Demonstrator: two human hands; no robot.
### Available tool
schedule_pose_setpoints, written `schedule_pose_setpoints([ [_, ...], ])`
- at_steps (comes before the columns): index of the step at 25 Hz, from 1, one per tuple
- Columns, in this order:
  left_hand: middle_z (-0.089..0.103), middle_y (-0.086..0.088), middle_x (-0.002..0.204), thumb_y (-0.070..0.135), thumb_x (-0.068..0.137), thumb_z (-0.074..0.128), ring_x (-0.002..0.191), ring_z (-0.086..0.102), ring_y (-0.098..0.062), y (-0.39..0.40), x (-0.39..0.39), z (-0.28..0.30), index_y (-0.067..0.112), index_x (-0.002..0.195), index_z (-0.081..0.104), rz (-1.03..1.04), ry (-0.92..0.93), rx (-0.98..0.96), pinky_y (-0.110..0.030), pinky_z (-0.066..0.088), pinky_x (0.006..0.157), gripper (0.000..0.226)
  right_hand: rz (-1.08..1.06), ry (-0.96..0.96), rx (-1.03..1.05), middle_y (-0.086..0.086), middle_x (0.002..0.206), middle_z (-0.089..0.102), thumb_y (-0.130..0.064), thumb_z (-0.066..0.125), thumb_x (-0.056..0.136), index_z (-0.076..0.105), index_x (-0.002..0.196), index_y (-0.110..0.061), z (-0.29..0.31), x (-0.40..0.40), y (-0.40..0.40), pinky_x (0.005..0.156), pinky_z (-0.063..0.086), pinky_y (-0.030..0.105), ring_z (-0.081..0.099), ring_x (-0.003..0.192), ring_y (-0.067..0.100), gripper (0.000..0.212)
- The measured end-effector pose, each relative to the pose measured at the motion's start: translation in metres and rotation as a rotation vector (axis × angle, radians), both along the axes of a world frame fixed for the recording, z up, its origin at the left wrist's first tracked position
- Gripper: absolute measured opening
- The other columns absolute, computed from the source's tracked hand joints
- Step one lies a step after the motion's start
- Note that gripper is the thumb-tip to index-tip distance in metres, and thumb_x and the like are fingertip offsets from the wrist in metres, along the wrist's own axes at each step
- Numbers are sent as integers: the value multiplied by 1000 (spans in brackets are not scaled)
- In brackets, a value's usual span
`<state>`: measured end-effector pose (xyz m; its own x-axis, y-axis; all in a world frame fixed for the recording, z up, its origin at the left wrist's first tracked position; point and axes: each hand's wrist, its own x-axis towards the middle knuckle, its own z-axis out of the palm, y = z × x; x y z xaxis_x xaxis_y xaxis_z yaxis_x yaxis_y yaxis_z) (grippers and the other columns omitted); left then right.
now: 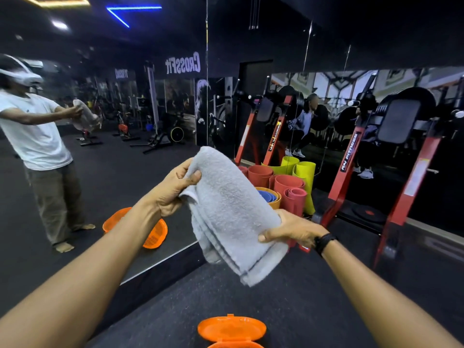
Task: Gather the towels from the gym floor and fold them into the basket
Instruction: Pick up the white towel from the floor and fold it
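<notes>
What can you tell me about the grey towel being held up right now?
The grey terry-cloth towel looks soft and looped, with a stitched hem along its lower edges. It is folded over into several layers and held in the air above the dark gym floor, slanting down to the right. The left hand pinches its upper left edge with the thumb on top; the right hand grips its right side. Its bottom corner hangs free above the orange plastic basket.

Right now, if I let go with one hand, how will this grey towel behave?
The grey towel would probably flop: its free end already droops below the right hand. Its terry pile looks grippy, so the left hand should keep it.
</notes>
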<state>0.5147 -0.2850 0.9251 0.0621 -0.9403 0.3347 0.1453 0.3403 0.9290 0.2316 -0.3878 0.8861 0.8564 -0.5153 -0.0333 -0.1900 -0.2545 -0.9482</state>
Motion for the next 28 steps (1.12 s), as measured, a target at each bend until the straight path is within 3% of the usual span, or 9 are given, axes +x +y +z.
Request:
schedule_pose_setpoints([
  [3, 67, -7, 113, 44, 49, 92, 101, 65, -21, 0, 10, -13, 16, 118, 63, 110, 67, 54, -34, 54, 87, 80, -206, -402, 400, 17, 118, 66, -16, 76, 67, 59, 120, -4, -1, -3, -12, 93, 54, 41, 66, 104, 28, 57],
  [5, 66, -11, 116, 48, 45, 93, 102, 64, -25, 2, 10, -14, 11, 123, 59, 153, 14, 156, -37, 56, 86, 93, -275, -455, 418, 21, 122, 63, -8, 67, 81, 53, 127, 1, 5, 3, -17, 96, 51, 41, 64, 107, 28, 49],
  [8, 69, -10, 105, 43, 45, 92, 79, 71, -16, 10, 19, -8, 11, 121, 58, 161, -132, 348, -29, 59, 67, 90, -393, -347, 179, 18, 121, 65, -6, 63, 86, 57, 121, -6, 26, 5, -30, 94, 52, 39, 64, 107, 26, 36],
  [11, 65, -8, 115, 37, 64, 85, 101, 66, -22, 9, 33, -10, 17, 122, 57, 279, -351, 453, -40, 55, 89, 67, -404, -137, -50, 16, 113, 68, -19, 74, 76, 60, 114, -7, 50, 2, -45, 95, 51, 45, 64, 107, 31, 41],
  [13, 63, -5, 111, 30, 81, 74, 104, 63, -20, 4, 37, -13, 19, 121, 56, 389, -532, 448, -36, 53, 86, 45, -419, 30, -169, 19, 101, 67, -27, 78, 65, 60, 102, -5, 55, 5, -54, 85, 53, 44, 65, 92, 33, 47],
  [15, 62, -2, 105, 30, 82, 74, 103, 61, -19, -3, 39, -20, 20, 117, 57, 464, -732, 431, -32, 51, 83, 40, -431, 142, -235, 12, 85, 61, -23, 79, 67, 58, 94, -9, 52, 8, -57, 68, 49, 36, 59, 74, 24, 37],
  [19, 65, -4, 108, 31, 80, 76, 104, 61, -21, -14, 31, -58, 18, 117, 59, 479, -1010, 496, -36, 48, 94, 43, -440, 323, -327, 0, 71, 46, -20, 75, 75, 48, 76, -12, 17, 5, -68, 48, 34, 21, 42, 60, 13, 28],
  [24, 64, -13, 115, 26, 82, 74, 92, 60, -21, -26, 17, -133, 10, 120, 58, 321, -1102, 588, -27, 46, 82, 44, -488, 514, -279, -2, 67, 35, -31, 77, 74, 38, 65, -22, -51, 4, -84, 48, 28, 28, 39, 65, 16, 41],
  [28, 63, -13, 119, 24, 82, 74, 107, 61, -26, -41, 28, -210, 6, 122, 58, 197, -1090, 717, -34, 47, 97, 47, -512, 739, -257, 2, 75, 47, -37, 76, 71, 42, 66, -20, -136, 5, -99, 49, 33, 28, 47, 77, 23, 39],
])
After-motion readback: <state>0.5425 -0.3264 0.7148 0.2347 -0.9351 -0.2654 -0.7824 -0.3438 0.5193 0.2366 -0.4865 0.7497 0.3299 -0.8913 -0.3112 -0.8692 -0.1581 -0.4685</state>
